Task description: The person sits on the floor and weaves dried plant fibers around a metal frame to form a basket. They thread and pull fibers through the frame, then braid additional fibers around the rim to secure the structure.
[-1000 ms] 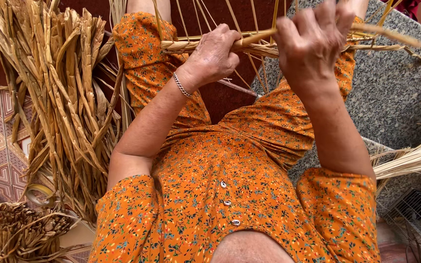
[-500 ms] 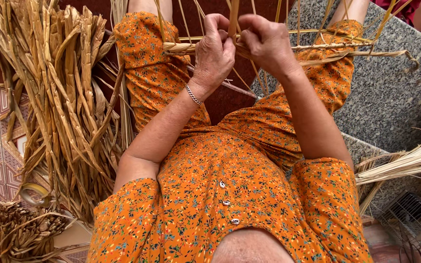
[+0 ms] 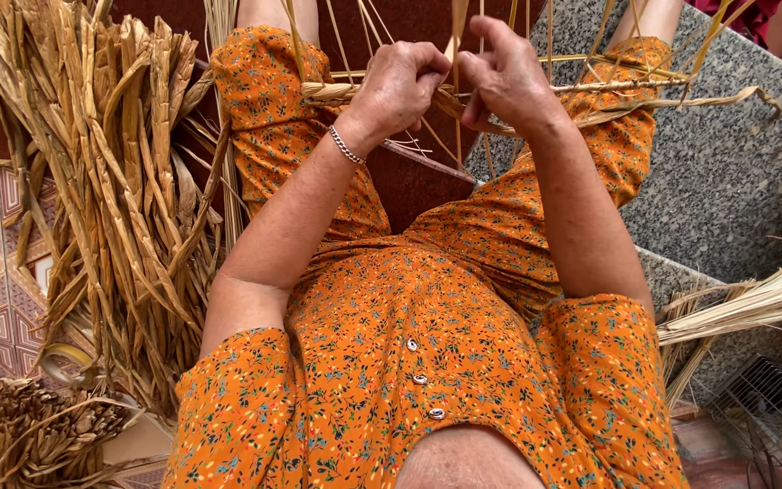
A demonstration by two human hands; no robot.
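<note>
Above the lap, over the knees: woven straw frame (image 3: 500, 91), pinched by left hand (image 3: 400, 86) and right hand (image 3: 504, 77), fingers closed tight on upright strands. Beside the left knee, dried leaf bundle (image 3: 110, 199); right, pale reed sheaf (image 3: 753, 303) on the granite step (image 3: 726, 181).

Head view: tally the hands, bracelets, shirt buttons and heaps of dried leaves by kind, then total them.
Hands: 2, the left hand and the right hand, both pinching woven strands
Bracelets: 1, a bracelet on the left wrist
Buttons: 3, first button
Heaps of dried leaves: 2, a tall heap and a low heap
Total: 8
</note>
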